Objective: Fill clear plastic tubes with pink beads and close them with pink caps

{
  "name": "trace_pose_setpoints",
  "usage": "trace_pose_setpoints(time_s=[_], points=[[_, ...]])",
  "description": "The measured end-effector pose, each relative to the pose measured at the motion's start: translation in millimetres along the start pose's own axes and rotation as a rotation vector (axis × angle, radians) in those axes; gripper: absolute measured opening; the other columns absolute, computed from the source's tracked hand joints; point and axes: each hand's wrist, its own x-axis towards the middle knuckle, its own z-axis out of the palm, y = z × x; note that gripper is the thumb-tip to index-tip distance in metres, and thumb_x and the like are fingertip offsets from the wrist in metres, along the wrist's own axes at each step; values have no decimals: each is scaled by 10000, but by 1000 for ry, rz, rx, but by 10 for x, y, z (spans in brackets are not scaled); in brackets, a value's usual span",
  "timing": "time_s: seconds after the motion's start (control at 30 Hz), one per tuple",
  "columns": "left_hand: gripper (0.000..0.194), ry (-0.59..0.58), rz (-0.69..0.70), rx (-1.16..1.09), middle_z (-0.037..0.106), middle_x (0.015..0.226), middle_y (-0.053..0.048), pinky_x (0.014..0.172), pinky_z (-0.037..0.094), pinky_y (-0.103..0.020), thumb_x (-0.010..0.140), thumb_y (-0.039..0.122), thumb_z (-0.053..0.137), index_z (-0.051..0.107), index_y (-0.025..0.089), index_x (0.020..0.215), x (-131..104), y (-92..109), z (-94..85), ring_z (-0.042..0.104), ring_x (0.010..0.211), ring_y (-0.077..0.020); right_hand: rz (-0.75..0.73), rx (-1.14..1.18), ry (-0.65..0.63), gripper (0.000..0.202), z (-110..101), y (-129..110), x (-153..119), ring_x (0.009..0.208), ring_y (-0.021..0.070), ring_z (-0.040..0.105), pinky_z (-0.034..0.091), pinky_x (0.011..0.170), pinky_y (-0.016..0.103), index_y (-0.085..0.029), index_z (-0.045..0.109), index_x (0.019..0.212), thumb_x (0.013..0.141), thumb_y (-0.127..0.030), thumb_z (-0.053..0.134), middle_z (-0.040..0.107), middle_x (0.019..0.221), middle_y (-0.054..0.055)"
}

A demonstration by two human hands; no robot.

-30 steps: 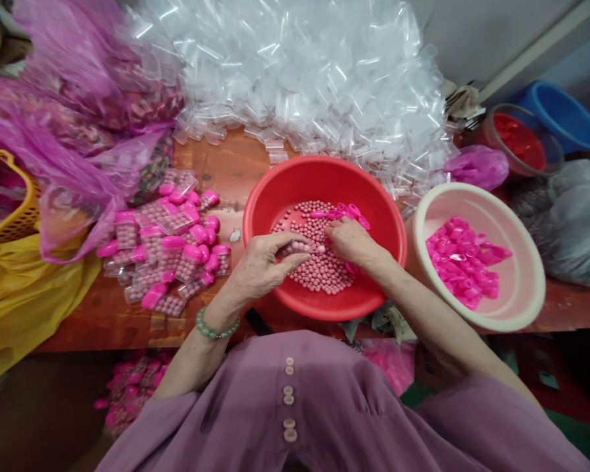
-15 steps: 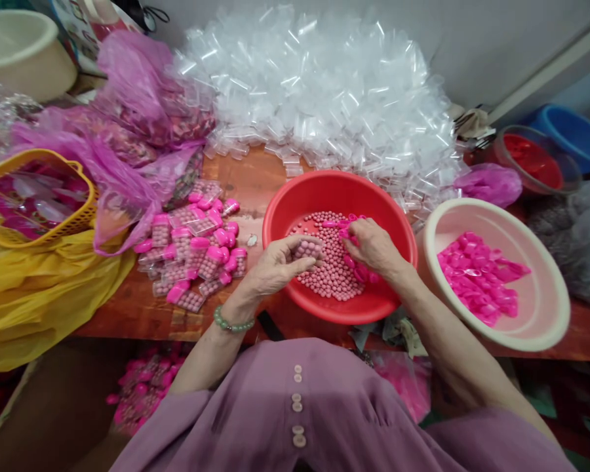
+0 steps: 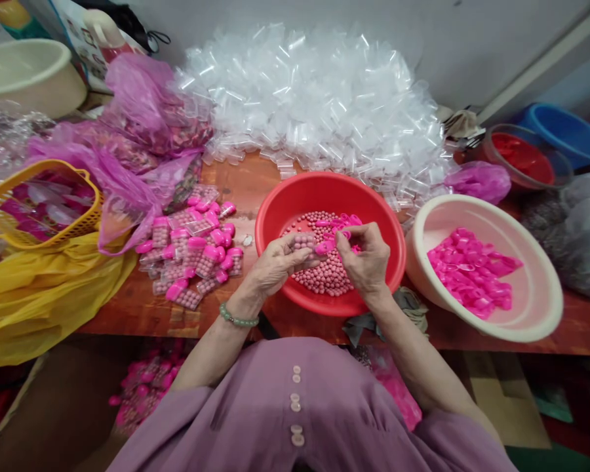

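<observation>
My left hand [image 3: 274, 267] is closed around a clear bottle [image 3: 303, 242] filled with pink beads, its mouth turned to the right. In my right hand [image 3: 370, 259], thumb and fingers pinch a bright pink cap [image 3: 325, 246] close to that mouth; whether the two touch is hard to make out. Both hands are above a red basin [image 3: 270, 216], where loose pink beads [image 3: 322, 282] cover part of the bottom. More pink caps lie among those beads, partly behind my right hand. Left of the basin is a pile of filled, capped bottles [image 3: 196, 246].
A cream basin [image 3: 545, 308] with pink caps [image 3: 472, 269] stands at the right. Behind rises a large heap of empty clear bottles [image 3: 309, 98]. A yellow basket [image 3: 91, 213], purple plastic bags [image 3: 137, 98] and a yellow bag [image 3: 44, 295] crowd the left side.
My right hand has come up from the caps in the red basin with a pink cap and moved left to the bottle's mouth. My left hand still holds the bottle.
</observation>
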Motion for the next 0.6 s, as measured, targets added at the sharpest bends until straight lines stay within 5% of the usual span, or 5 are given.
trace_pose_setpoints(time_s=[0.1, 0.23, 0.47, 0.6], points=[[337, 3, 0, 0, 724, 878, -37, 829, 577, -294, 689, 219, 838, 683, 132, 975, 6, 5, -8, 722, 825, -155, -373, -230, -117, 30, -92, 50, -38, 670, 160, 653, 540, 635, 288, -209, 610, 851, 881, -207, 616, 680, 738, 24], [366, 2, -10, 15, 728, 900, -36, 808, 578, -260, 667, 228, 858, 695, 130, 979, 7, 22, -8, 716, 793, -130, -516, -158, -341, 116, -201, 54, -1, 840, 177, 702, 581, 746, 306, -207, 632, 1037, 931, -212, 584, 735, 915, 65], [371, -78, -28, 113, 745, 965, -89, 811, 576, -285, 715, 251, 824, 693, 114, 1034, -1, 44, -32, 719, 795, -151, -284, 47, -511, 146, -266, -17, 18, 829, 159, 700, 580, 758, 303, -207, 677, 1031, 888, -212, 652, 745, 937, 47], [344, -130, -15, 160, 741, 976, -103, 814, 560, -288, 746, 279, 800, 693, 121, 1032, 13, 32, -11, 713, 857, -173, 71, 235, -363, 154, -281, -87, 86, 798, 148, 690, 572, 736, 302, -229, 696, 1031, 889, -269, 651, 742, 918, 20]])
